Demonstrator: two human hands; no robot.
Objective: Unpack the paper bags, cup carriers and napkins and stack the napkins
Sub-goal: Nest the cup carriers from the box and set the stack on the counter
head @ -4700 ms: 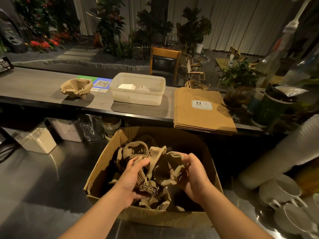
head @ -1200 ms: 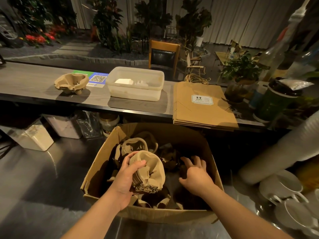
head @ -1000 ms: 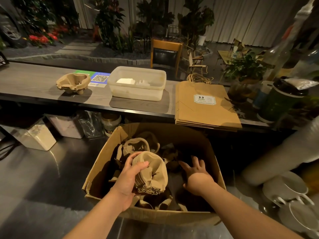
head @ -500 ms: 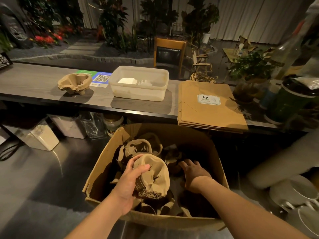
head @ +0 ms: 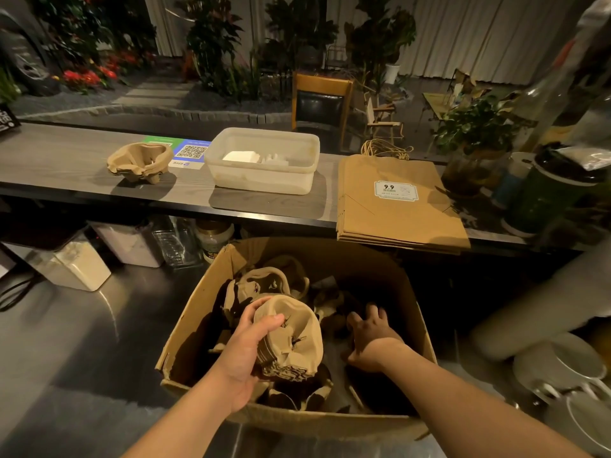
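Note:
An open cardboard box [head: 334, 419] stands on the steel counter in front of me, with several brown pulp cup carriers [head: 261, 285] loose inside. My left hand [head: 246, 350] grips a nested stack of cup carriers [head: 291, 338] just above the box. My right hand [head: 372, 337] reaches down into the dark right side of the box with fingers spread; what it touches is hidden. On the raised ledge lie another stack of carriers [head: 139, 161], a clear tub [head: 264, 180] with white napkins [head: 241, 157], and a flat pile of paper bags [head: 395, 200].
A QR-code card [head: 190, 153] lies between the ledge carriers and the tub. Jars and containers [head: 129, 242] stand under the ledge. White cups [head: 562, 368] sit at the right, with bottles and a potted plant [head: 476, 133] behind them.
My right hand has let go of the carriers and reached deeper into the right side of the box. My left hand now holds the nested stack alone.

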